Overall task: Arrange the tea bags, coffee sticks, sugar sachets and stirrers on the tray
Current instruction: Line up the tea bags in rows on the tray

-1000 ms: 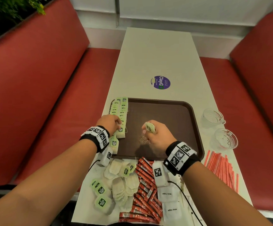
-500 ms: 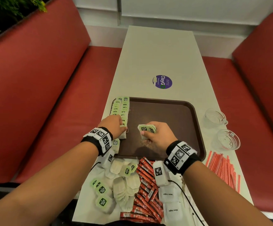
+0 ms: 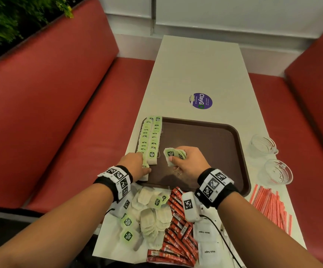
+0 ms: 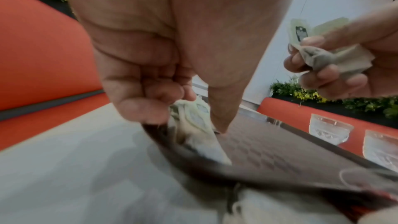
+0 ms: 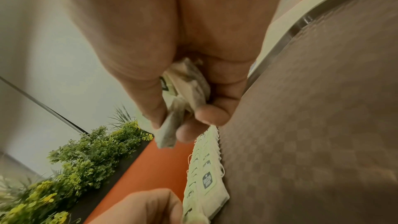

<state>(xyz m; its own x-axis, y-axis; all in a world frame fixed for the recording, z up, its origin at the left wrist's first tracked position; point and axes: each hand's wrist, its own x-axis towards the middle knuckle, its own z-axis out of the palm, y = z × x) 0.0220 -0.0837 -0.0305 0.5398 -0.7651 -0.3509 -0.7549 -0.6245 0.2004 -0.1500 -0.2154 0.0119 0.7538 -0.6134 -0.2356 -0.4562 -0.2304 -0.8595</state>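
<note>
A brown tray [image 3: 214, 136] lies on the table. Two rows of green-tagged tea bags [image 3: 153, 140] [image 5: 206, 176] run along its left edge. My left hand [image 3: 144, 162] [image 4: 193, 108] is at the near end of the left row, with curled fingers and thumb pinching a tea bag [image 4: 197, 113] there. My right hand [image 3: 173, 161] [image 5: 183, 117] hovers over the tray's near-left part and grips a small bunch of tea bags [image 3: 174, 153] [image 5: 185, 91] [image 4: 323, 54]. Loose tea bags [image 3: 153, 215], red coffee sticks [image 3: 180, 229], white sugar sachets [image 3: 205, 233] and striped stirrers [image 3: 270, 207] lie on the table.
Two glass bowls [image 3: 263, 146] [image 3: 278, 171] stand right of the tray. A purple sticker [image 3: 201, 101] marks the table beyond it. Red bench seats [image 3: 79, 113] flank the table on both sides. The wrist cable [image 3: 220, 235] trails over the sachets.
My right hand has shifted slightly left with its bunch, whose tags now face up. My left hand stays at the near end of the tea bag rows.
</note>
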